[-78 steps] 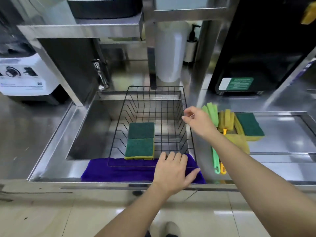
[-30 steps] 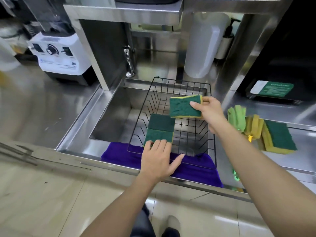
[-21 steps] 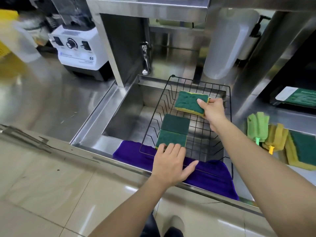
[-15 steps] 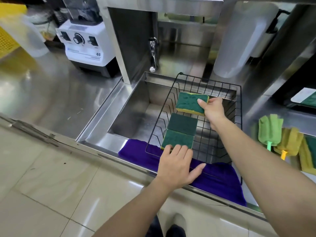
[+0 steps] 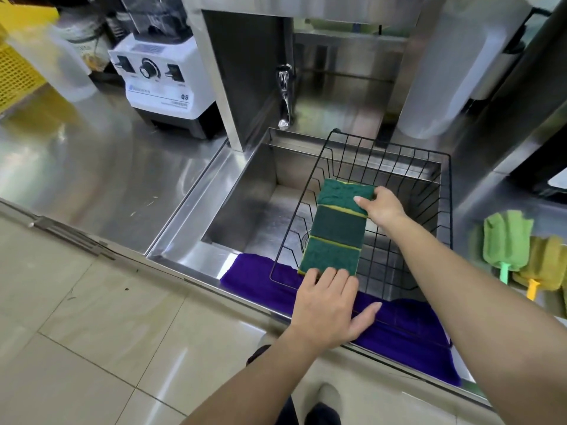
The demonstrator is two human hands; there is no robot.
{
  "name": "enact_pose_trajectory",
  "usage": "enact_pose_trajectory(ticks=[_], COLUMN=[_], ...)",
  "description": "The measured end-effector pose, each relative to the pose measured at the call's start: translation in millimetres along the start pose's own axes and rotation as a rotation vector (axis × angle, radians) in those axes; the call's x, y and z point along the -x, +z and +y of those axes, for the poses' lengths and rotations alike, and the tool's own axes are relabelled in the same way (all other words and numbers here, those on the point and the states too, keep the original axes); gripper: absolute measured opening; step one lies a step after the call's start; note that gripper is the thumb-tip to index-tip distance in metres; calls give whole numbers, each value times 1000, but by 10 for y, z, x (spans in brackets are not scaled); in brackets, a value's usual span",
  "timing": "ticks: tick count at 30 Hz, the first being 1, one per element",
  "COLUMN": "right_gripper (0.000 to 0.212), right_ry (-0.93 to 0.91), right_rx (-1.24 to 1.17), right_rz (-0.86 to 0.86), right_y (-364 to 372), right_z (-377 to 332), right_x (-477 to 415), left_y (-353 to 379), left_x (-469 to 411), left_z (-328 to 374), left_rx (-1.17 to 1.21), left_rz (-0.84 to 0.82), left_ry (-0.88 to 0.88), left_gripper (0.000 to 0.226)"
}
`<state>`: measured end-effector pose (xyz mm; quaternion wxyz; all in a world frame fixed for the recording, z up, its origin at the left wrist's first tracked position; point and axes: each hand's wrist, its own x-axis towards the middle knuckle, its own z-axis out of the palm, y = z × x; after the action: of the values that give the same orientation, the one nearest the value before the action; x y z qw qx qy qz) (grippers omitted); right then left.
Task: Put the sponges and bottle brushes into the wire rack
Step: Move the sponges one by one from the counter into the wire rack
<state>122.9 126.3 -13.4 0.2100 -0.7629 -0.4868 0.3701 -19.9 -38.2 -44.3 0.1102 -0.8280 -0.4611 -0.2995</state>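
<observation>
A black wire rack (image 5: 446, 191) sits over the steel sink. Two green-and-yellow sponges lie flat in it, a middle sponge (image 5: 339, 227) and a near sponge (image 5: 329, 256). My right hand (image 5: 382, 207) grips a third sponge (image 5: 340, 193) by its right edge, low in the rack just behind the middle one. My left hand (image 5: 326, 305) rests flat with spread fingers on the rack's front rim and the purple cloth (image 5: 408, 332). A green bottle brush (image 5: 506, 240) and a yellow bottle brush (image 5: 546, 262) lie on the counter to the right.
A white blender base (image 5: 159, 84) stands on the steel counter at the back left, beside a translucent jug (image 5: 66, 69). A tap (image 5: 285, 96) hangs over the sink's far edge. A large white container (image 5: 454, 65) stands behind the rack.
My right hand has lowered the third sponge into the rack, down close behind the two lying there. The view has shifted left. My left hand stays on the rack's front rim.
</observation>
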Motion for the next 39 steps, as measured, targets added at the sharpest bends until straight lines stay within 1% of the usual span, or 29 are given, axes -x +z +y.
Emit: enact_pose_trajectory(ticks=[2, 4, 7, 9, 11, 14, 16, 17, 20, 23, 25, 27, 30, 32, 34, 36, 37, 39], right_gripper=[43, 45, 43, 34, 31, 43, 50, 51, 48, 39, 38, 34, 27, 26, 30, 37, 41, 52], right_ry=[-9, -11, -61, -104, -134, -128, -164, -183, -237, -264, -260, -251, -208, -136, -52, 69, 148, 307], right_rx=[112, 177, 102, 98, 207, 294, 323, 338, 320, 237, 207, 175, 108, 118, 232, 311, 315, 298], right_rz=[-9, 20, 102, 112, 60, -52, -179, -215, -205, -132, -77, 20, 212, 371, 563, 694, 718, 687], right_y=[0, -3, 33, 36, -43, -309, -306, -294, -271, -465, -632, -817, -1114, -1310, -1475, -1593, -1632, -1680], right_z=[10, -19, -30, 1, 96, 271, 238, 211, 130, 186, 271, 381, 619, 811, 1033, 1258, 1368, 1579], right_x=[1, 35, 102, 174, 216, 298, 309, 352, 468, 610, 664, 711, 771, 843, 912, 983, 1014, 1073], left_y=[3, 2, -12, -16, -15, -21, -16, -20, -38, -35, -8, 16, 52, 73, 82, 92, 96, 107], left_x=[-2, -6, 1, -14, -43, -81, -65, -57, -15, -77, -126, -171, -232, -274, -314, -343, -352, -349], left_z=[-4, -4, -5, -5, 34, 134, 63, 32, -34, 164, 365, 553, 769, 875, 951, 985, 990, 985], left_rx=[-4, -8, -14, -21, -18, 10, -18, -24, -45, -5, 22, 33, 26, 21, 17, 2, -1, 6], left_rz=[-5, -4, -18, -21, -22, -30, -53, -55, -94, -138, -173, -211, -271, -314, -351, -370, -372, -363], left_ry=[5, 4, 6, 7, 17, 67, 50, 43, 23, 91, 139, 176, 221, 241, 237, 219, 212, 216], left_gripper=[45, 44, 44, 44, 44, 45, 45, 45, 46, 47, 47, 49, 53, 57, 59, 59, 58, 56])
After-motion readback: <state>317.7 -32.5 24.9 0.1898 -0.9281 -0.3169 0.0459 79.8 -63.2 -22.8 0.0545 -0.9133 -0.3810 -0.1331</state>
